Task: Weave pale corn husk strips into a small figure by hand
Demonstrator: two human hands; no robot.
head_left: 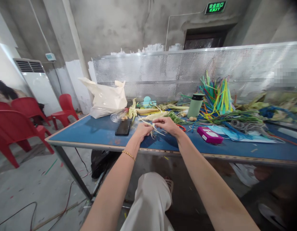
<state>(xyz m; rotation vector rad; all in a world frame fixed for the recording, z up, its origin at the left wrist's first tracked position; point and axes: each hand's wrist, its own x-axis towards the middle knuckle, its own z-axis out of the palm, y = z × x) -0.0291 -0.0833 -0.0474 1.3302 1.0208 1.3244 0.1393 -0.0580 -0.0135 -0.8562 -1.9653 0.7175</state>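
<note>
Over the front part of the blue table, my left hand [144,131] pinches pale, narrow strips of corn husk [158,132]. My right hand [168,124] is closed on the same strips, close beside the left, with its fingertips bent down. Thin ends of husk stick out past the fingers of both hands. Just behind them lie longer corn husks [148,111], cream and yellowish green. Red-handled scissors, or a similar red loop [181,127], show partly behind my right wrist. The exact grip of the fingertips is too small to make out.
On the blue table [83,134] are a phone [123,127], a plastic bottle [117,115], a white bag [108,98], a green tumbler [195,106], a purple box [210,135], colourful strips [217,96] and wire coils [244,120]. A perforated metal panel [148,70] stands behind. Red chairs [18,128] are left.
</note>
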